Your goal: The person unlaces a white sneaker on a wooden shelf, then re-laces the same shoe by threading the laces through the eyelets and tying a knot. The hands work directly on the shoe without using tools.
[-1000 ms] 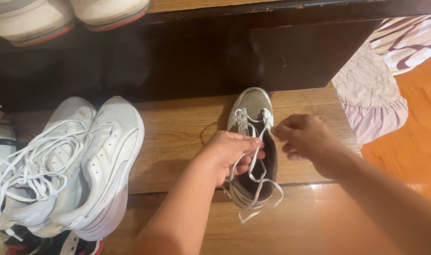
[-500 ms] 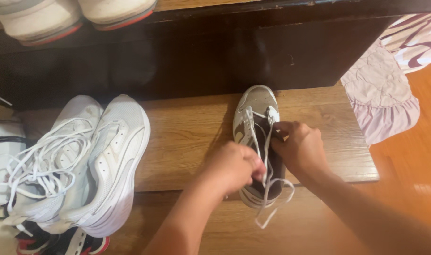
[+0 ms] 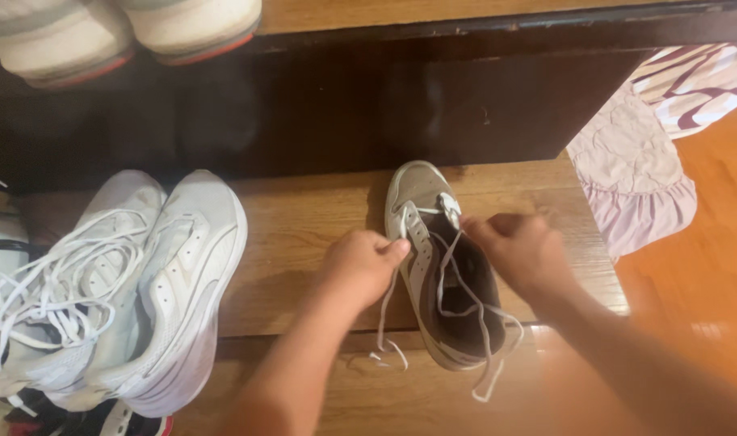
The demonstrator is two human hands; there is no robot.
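— So, what are you looking down at, biggest thing first?

— You have the wooden step (image 3: 304, 234) under everything, with a dark riser (image 3: 344, 105) behind it. At the step's left edge sits a pair of white sneakers (image 3: 142, 282) with loose laces piled on top. Off the right edge, pale quilted fabric (image 3: 635, 178) lies on the orange floor (image 3: 707, 266).

— And the shoe you are working on?

— The small grey-white shoe (image 3: 441, 274) lies near the step's middle-right, toe toward the riser, heel hanging a little past the front edge.

— Your hands?

— Your left hand (image 3: 360, 262) rests at the shoe's left side, fingers curled and pinched narrow on a strand of the white lace (image 3: 465, 299). Your right hand (image 3: 522, 250) is at the right side near the top eyelets, fingers closed; it is blurred, so you cannot tell for sure whether it grips lace or the shoe's edge.

— What could go wrong from here?

— As a judgement: the heel overhangs the front edge, so a hard pull toward you could tip the shoe off the step. The loose lace ends (image 3: 485, 391) dangle over that edge and could snag or slip back out of an eyelet if you tug unevenly.
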